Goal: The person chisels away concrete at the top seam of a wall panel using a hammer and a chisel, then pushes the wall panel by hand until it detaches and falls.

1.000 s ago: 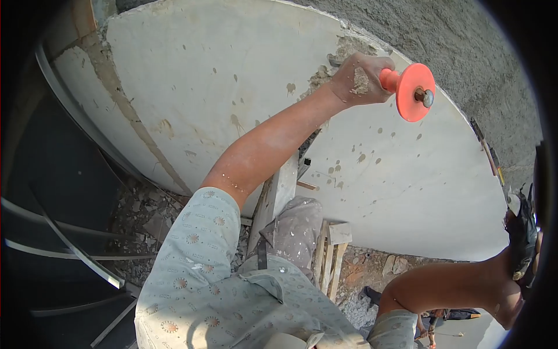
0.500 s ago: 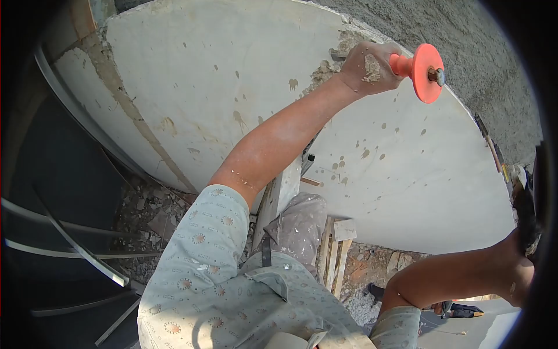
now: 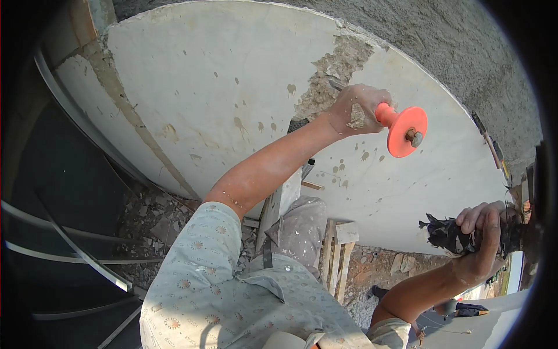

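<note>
A chisel with an orange grip and round orange hand guard (image 3: pixel 407 132) is in my left hand (image 3: pixel 358 109), whose fingers are wrapped round the grip. Its metal tip points up-left at a rough, chipped patch (image 3: pixel 334 70) in the pale plastered wall (image 3: pixel 232 64). The metal striking end faces right, towards my other hand. At the right, my right hand (image 3: pixel 485 232) is closed round a handle wrapped in torn black material (image 3: pixel 449 234). The far end of that tool is dark and cut off by the edge of the view.
Rough grey cement (image 3: pixel 465 52) borders the wall's curved edge. Thin tools (image 3: pixel 488 142) lie along that edge at the right. Wooden legs (image 3: pixel 337 262) stand below, beside rubble (image 3: pixel 154 218). Curved metal strips (image 3: pixel 87 256) cross the lower left. Part of another person shows at the lower right.
My left hand and the chisel have moved down, uncovering more of the chipped patch. My right hand has come left and up, bringing the black-wrapped handle further into view.
</note>
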`<control>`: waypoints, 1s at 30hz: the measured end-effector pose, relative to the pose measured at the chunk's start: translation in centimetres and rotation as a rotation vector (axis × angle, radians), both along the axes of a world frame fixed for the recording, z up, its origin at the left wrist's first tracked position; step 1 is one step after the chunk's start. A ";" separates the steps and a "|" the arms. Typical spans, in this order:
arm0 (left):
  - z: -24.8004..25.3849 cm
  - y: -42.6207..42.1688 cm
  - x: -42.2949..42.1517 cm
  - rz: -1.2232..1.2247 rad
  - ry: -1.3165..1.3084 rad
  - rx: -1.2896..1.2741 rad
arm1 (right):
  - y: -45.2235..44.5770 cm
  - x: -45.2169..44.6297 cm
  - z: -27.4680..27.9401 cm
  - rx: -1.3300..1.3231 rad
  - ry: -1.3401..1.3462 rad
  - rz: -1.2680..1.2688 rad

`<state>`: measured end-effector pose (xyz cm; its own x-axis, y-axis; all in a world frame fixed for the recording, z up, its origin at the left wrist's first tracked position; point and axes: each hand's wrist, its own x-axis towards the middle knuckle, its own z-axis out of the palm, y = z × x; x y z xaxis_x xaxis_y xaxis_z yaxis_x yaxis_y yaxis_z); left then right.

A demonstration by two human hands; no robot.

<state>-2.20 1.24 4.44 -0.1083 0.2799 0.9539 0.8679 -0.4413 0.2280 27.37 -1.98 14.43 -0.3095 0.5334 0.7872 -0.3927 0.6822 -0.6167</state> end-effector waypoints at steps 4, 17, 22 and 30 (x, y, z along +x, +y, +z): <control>0.7 1.2 0.3 0.000 0.041 0.062 | -0.3 1.6 -0.8 -0.019 0.048 0.010; 1.8 2.4 -2.0 0.009 -0.034 0.236 | 0.6 -7.1 -5.4 -0.025 -0.121 -0.230; 2.9 3.1 -2.5 -0.033 -0.103 0.268 | 0.0 -3.8 -2.5 -0.186 -0.315 -0.300; 2.2 2.9 -2.0 -0.018 -0.064 0.285 | 1.4 -5.4 -0.8 0.239 0.392 0.063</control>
<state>-4.19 4.15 6.65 -0.1685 0.0044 0.9857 0.8471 -0.5106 0.1471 21.99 -0.59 13.66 0.0102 0.3126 0.9498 -0.6099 0.7547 -0.2418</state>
